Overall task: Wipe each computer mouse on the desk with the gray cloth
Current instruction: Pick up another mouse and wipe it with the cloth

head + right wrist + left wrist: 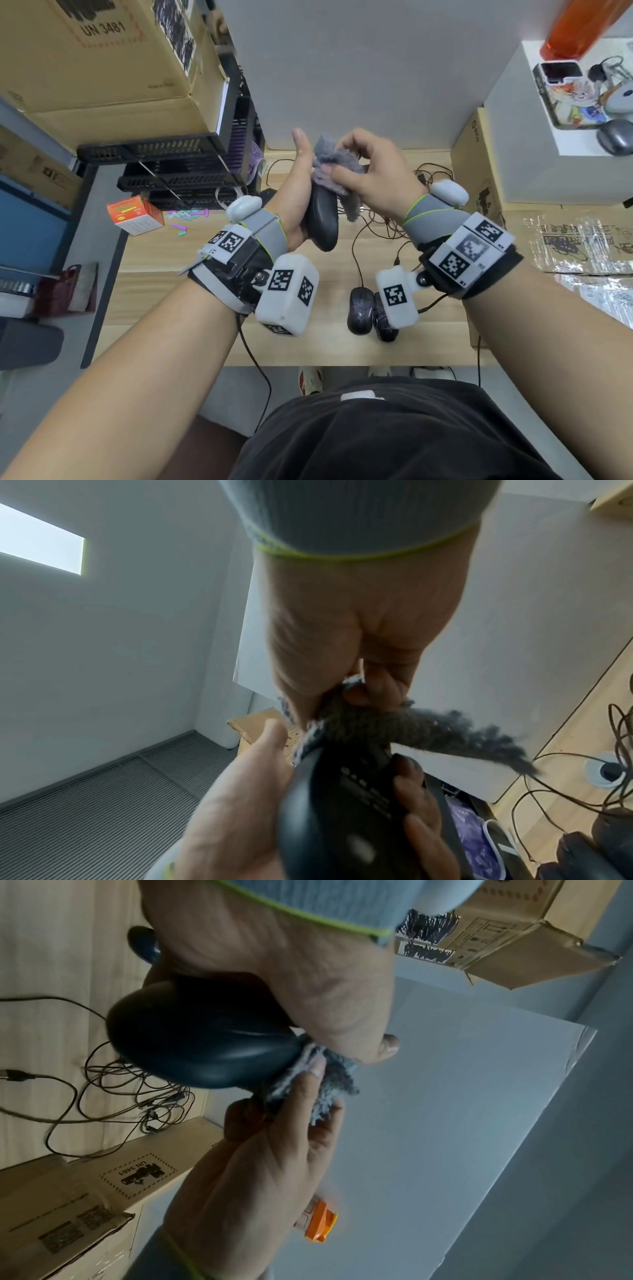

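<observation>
While left hand (294, 192) grips the light, slick-looking black mouse (322, 219) by its sides, right hand (373, 174) pinches soft gray cloth (337, 164) w/ fingertips — prob. needs firm side hold.

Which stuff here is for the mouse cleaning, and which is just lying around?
For the job: gray cloth in the right hand; black mouse in the left hand; two mice on the desk.

Lying about: orange box, cardboard boxes, tangled cables, orange bottle.

Two mice (371, 310) lie side by side on the desk (178, 294).
</observation>
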Action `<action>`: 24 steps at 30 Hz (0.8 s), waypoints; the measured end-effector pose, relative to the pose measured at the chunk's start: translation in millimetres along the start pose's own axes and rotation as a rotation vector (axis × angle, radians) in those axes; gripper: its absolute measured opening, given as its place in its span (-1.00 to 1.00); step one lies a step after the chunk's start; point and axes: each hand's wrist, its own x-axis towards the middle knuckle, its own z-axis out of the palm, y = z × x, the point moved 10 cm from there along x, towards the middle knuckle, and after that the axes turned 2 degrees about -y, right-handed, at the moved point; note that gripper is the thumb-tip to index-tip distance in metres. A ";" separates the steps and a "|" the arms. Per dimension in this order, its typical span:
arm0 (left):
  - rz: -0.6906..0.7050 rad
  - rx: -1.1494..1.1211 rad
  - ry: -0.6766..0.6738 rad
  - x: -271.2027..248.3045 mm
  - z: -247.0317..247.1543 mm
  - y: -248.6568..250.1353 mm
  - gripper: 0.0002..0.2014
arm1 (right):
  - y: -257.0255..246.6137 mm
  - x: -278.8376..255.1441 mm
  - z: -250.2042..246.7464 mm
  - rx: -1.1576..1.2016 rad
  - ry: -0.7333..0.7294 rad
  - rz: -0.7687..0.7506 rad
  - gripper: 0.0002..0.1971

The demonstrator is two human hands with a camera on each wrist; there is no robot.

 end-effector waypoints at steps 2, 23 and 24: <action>-0.012 0.023 -0.003 3.3 -9.2 0.0 -0.07 | -12.2 -8.1 19.2 0.054 -0.161 -0.079 -0.78; -0.094 -0.089 0.126 -5.1 -35.1 2.2 -0.30 | 9.5 -48.5 56.0 -0.097 -0.640 0.026 -0.79; -0.102 -0.084 0.141 -5.9 -36.0 3.4 -0.45 | 18.7 -48.4 52.9 -0.144 -0.636 0.053 -0.80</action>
